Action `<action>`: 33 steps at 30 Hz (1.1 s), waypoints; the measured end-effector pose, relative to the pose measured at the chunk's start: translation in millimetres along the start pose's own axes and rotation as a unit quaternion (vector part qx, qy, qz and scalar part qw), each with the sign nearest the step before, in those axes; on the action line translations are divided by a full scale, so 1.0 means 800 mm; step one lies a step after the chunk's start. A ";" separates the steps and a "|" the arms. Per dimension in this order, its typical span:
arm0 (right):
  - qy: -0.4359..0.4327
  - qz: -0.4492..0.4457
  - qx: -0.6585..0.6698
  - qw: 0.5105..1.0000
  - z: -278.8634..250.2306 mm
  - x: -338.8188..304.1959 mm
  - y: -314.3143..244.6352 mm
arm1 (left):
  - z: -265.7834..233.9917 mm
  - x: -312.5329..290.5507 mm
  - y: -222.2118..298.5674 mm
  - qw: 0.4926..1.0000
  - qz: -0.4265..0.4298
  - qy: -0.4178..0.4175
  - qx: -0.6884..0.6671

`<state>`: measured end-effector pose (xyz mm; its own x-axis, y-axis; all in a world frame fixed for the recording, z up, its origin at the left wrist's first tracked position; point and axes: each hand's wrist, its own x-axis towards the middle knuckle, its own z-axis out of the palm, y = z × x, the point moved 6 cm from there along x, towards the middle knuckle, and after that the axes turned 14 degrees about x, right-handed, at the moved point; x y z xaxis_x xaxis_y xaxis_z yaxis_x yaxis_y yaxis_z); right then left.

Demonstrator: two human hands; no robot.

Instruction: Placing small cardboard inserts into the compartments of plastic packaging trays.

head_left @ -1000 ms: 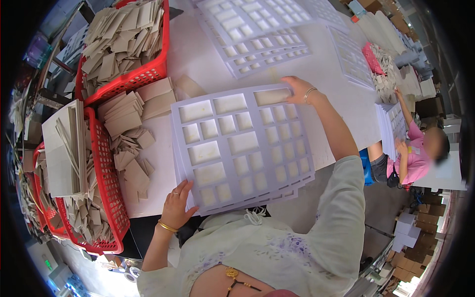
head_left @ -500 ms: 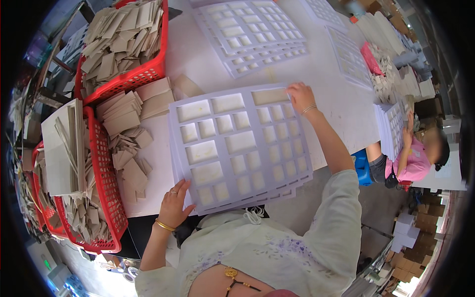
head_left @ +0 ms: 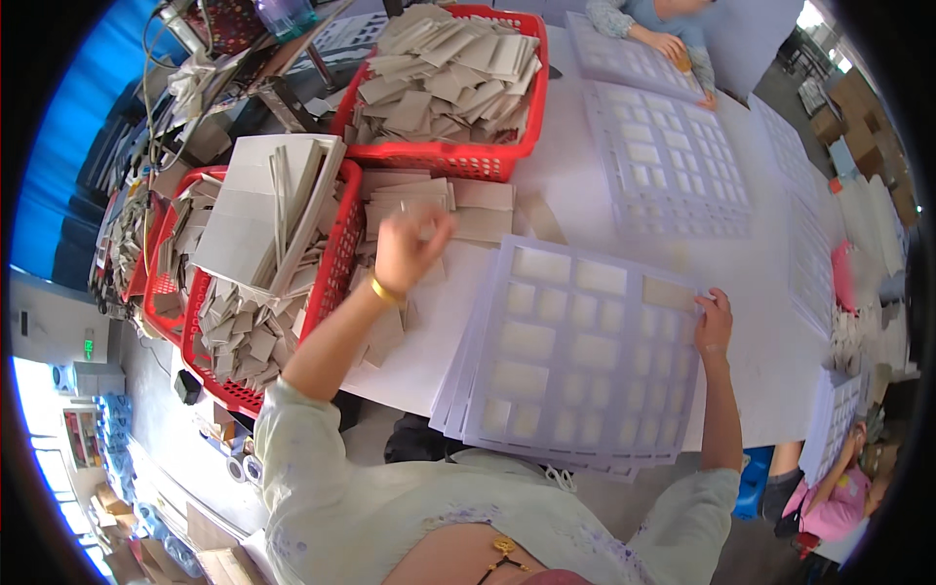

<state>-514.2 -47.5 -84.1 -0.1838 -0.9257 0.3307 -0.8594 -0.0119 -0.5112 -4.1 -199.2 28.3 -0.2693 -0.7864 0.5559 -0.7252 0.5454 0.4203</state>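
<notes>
My left hand [head_left: 411, 252] hung over card pieces [head_left: 486, 198], fingers curled, any hold too blurred to tell, my right hand [head_left: 714, 327], half bent, touched upper right edge of windowed white panel [head_left: 565, 346], grip unclear, panel lay stacked on table [head_left: 756, 390].

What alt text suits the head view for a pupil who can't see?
A person's right hand touches the right edge of a stack of white windowed sheets; the blurred left hand is near loose cards. Red baskets of more cards stand at left.
</notes>
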 end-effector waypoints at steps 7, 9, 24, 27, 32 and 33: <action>0.077 -0.007 0.110 0.991 -0.049 0.002 -0.050 | 0.084 0.168 -0.255 0.973 -0.156 0.045 0.161; 0.085 -0.006 0.111 0.990 -0.064 -0.015 -0.055 | 0.106 0.188 -0.286 0.906 -0.258 -0.050 0.331; 0.099 0.018 0.132 0.986 -0.093 -0.052 -0.064 | 0.117 0.207 -0.288 0.923 -0.241 -0.181 0.239; 0.090 0.013 0.158 0.983 -0.085 -0.049 -0.077 | 0.111 0.206 -0.283 0.942 -0.229 -0.155 0.188; 0.069 -0.010 0.187 0.980 -0.065 -0.046 -0.105 | 0.099 0.208 -0.265 0.968 -0.181 -0.112 0.132; 0.072 -0.012 0.187 0.980 -0.062 -0.043 -0.112 | 0.095 0.209 -0.260 0.980 -0.155 -0.078 0.099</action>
<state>-454.6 4.5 -10.6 -0.2546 -0.8610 0.4403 -0.6340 -0.1951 -0.7483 53.4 -466.2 -20.3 -0.0993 -0.9485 0.3006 -0.8924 0.2186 0.3947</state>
